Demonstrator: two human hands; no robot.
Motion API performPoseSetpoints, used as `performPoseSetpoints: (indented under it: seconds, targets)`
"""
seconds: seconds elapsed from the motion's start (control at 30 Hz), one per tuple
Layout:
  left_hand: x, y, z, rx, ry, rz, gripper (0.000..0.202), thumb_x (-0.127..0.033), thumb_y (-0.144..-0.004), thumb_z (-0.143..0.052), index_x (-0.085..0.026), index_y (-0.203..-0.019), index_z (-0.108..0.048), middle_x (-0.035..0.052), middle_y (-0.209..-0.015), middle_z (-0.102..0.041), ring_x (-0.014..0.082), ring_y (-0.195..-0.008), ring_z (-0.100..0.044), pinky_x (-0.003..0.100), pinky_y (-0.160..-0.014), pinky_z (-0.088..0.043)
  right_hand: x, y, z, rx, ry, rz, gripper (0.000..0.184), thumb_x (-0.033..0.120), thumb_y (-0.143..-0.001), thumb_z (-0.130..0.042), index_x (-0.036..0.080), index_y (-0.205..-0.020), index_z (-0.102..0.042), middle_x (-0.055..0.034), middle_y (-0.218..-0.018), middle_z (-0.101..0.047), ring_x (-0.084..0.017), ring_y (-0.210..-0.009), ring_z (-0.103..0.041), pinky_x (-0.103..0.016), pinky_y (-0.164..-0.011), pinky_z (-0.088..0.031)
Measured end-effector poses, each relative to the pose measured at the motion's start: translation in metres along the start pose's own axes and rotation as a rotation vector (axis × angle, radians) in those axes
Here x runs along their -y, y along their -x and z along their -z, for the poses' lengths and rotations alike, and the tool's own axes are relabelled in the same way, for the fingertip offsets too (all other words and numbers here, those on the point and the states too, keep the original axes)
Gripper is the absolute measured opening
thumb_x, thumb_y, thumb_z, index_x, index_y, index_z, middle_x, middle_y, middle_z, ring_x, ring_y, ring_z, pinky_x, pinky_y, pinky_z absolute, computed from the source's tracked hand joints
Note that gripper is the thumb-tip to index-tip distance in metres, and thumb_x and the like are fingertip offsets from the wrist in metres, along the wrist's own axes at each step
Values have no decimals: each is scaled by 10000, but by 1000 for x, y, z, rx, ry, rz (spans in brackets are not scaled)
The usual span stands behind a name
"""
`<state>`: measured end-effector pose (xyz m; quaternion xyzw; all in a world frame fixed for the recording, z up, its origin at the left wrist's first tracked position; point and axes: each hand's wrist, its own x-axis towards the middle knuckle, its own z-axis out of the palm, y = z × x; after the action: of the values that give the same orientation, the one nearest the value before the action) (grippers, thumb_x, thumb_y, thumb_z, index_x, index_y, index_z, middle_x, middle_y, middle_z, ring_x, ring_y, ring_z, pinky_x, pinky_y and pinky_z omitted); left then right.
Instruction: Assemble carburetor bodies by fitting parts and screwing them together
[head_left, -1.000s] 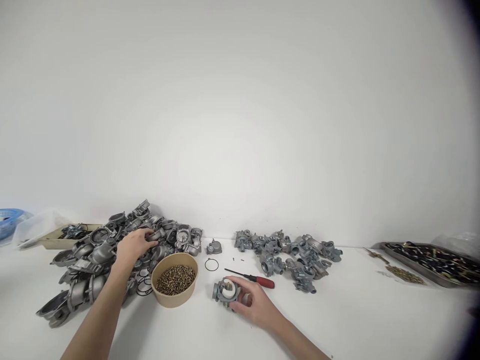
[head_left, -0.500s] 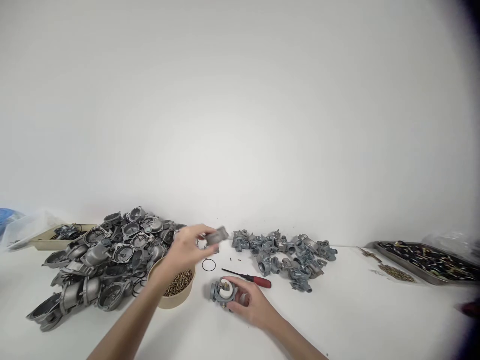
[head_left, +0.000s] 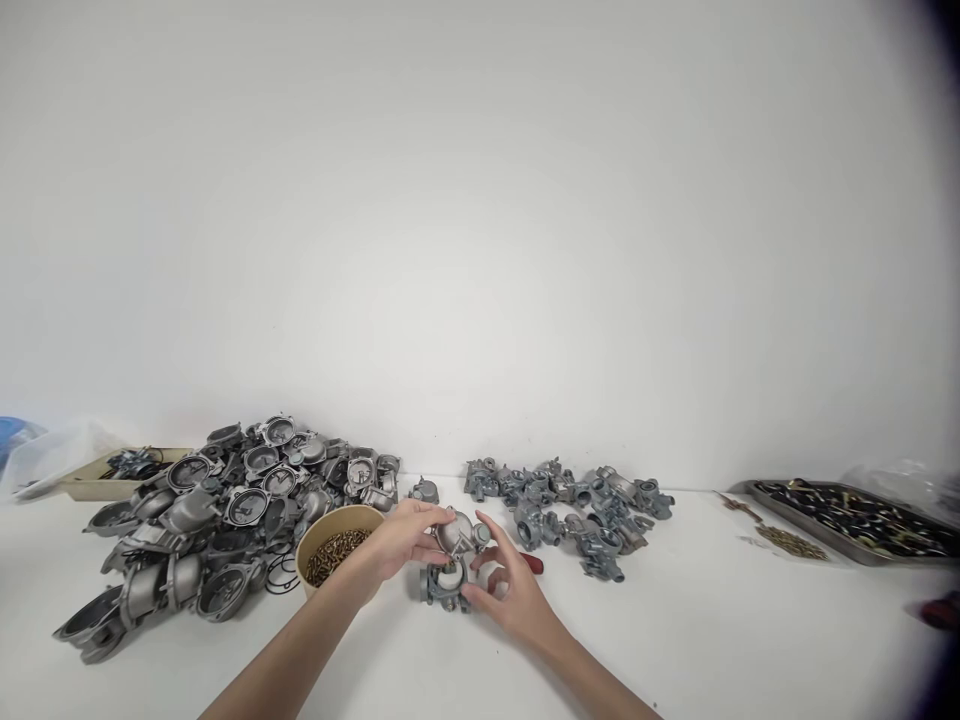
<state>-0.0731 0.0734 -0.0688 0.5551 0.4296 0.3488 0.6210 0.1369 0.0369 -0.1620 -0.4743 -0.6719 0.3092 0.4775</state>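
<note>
Arriving since earlier: left hand [head_left: 401, 540] with bowl cover [head_left: 455, 531].

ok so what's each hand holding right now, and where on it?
Left hand pinches a metal cover at its left edge, over the carburetor. Right hand grips the carburetor's right side, steadying it on the table.

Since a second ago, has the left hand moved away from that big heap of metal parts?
Yes. The left hand has swung rightward off the heap of metal covers, past the bowl of screws, holding a cover over the carburetor body.
</note>
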Motion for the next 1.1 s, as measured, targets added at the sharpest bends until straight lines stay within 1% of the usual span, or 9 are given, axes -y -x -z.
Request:
performPoseSetpoints:
  seconds: [0.07, 0.17, 0.3, 0.5, 0.6, 0.7, 0.83, 0.93, 1.1]
  targets:
    - [5, -3, 2, 11, 33, 30, 478, -485, -751, -819, -173, -1052, -618, 154, -1297, -599, 262, -1008, -688, 347, -845, -617, 1, -2, 2, -45, 24, 72, 826, 455, -799, -749, 252, -1508, -375, -99, -1140, -651, -210, -821, -632, -329, -681, -539]
    - [13, -11, 1, 96, 83, 56, 494, -454, -724, -857, -151, -1032, -618, 163, -1212, -652, 270, -987, -707, 380, -894, -606, 2, -4, 4, -87, 69, 129, 648, 463, -819, -735, 255, -1397, -528, -115, -1283, -630, -220, -849, -629, -346, -725, -544]
    - [21, -17, -4, 206, 108, 36, 471, -466, -741, -849, -127, -1013, -667, 141, -1065, -720, 244, -950, -716, 385, -935, -580, 3, -5, 3, -113, 75, 115, 510, 401, -813, -751, 241, -1278, -617, -95, -1260, -665, -246, -907, -633, -349, -740, -537]
    - [14, -11, -6, 254, 37, -37, 440, -499, -785, -802, -124, -1006, -738, 140, -1074, -732, 243, -1015, -691, 353, -936, -563, 6, -6, 4, -112, 41, 84, 458, 379, -828, -721, 225, -1250, -630, -88, -1201, -692, -238, -852, -631, -335, -701, -516]
    - [14, -6, -6, 211, -44, -101, 459, -499, -771, -807, -133, -1042, -752, 137, -1065, -733, 278, -1012, -683, 380, -881, -576, 6, -6, 4, -111, 41, 77, 421, 385, -851, -693, 230, -1237, -630, -82, -1185, -696, -234, -824, -630, -334, -695, -509]
    - [27, 2, -5, 69, -130, -219, 450, -463, -768, -808, -170, -1102, -738, 129, -1177, -683, 308, -1109, -625, 379, -867, -564, 6, -5, 2, -96, 11, 93, 414, 385, -857, -683, 224, -1233, -623, -85, -1183, -693, -243, -860, -640, -329, -708, -511]
    - [53, 12, 0, -107, -443, -513, 483, -385, -761, -808, -265, -1211, -678, 86, -1281, -614, 306, -1221, -542, 399, -1025, -475, 8, -2, -2, -59, 11, 104, 410, 345, -859, -668, 222, -1247, -626, -85, -1206, -687, -253, -911, -643, -313, -704, -505]
    - [67, 11, 1, -91, -539, -464, 644, -335, -728, -821, -291, -1323, -579, 73, -1252, -626, 306, -1182, -565, 424, -1051, -452, 9, -1, -4, -26, 17, 87, 390, 290, -849, -663, 219, -1232, -643, -74, -1195, -696, -263, -970, -637, -300, -711, -493]
    - [77, 9, -3, -68, -528, -462, 641, -292, -755, -785, -279, -1341, -525, 77, -1254, -629, 296, -1153, -586, 381, -1004, -479, 6, -1, -5, -18, 8, 69, 393, 285, -861, -641, 221, -1249, -631, -69, -1204, -690, -261, -979, -638, -311, -737, -483]
